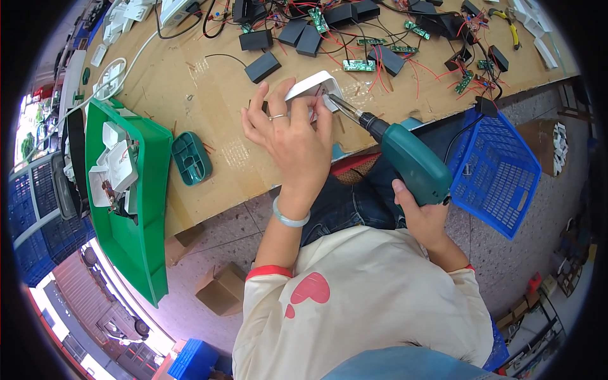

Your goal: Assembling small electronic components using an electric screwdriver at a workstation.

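A white plastic housing (315,83) is tilted up on its side near the table's front edge, gripped by the fingers of my left hand (294,139). My right hand (423,218) is wrapped round the handle of a dark green power screwdriver (415,161). Its bit points left, into the housing beside my left fingertips. Those fingertips partly hide the inside of the housing, so I cannot make out the screw or the tip's contact. To the left of my left hand lies a small dark green compartment tray (191,158).
Black boxes (263,66), green circuit boards (359,65) and red wires spread along the table's far side. Yellow-handled pliers (514,37) lie far right. A green bin (149,253) with white housings stands left; a blue basket (494,183) is at the right. A cardboard box (221,291) sits on the floor.
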A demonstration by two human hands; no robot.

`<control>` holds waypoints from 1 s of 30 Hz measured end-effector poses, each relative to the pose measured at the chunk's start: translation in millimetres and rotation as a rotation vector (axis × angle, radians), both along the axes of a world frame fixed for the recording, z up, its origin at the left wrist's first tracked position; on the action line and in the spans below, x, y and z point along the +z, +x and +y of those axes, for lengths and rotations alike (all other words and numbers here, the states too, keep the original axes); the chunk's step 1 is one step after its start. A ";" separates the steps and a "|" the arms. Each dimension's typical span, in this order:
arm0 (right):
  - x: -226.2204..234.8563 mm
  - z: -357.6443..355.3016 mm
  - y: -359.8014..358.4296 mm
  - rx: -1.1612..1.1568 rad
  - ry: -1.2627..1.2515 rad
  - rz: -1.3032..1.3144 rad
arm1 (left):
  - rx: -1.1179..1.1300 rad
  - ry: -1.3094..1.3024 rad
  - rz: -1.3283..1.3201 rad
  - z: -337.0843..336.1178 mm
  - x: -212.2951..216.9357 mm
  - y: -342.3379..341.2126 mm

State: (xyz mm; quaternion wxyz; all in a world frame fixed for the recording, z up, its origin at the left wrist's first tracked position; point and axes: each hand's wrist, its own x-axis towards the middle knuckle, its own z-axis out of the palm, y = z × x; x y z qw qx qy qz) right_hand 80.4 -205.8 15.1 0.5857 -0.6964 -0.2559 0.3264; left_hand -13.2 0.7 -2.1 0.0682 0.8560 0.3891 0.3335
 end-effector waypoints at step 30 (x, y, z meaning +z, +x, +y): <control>0.1 0.9 -3.5 -0.024 -0.017 0.001 | 0.002 -0.001 -0.022 0.7 -0.9 0.4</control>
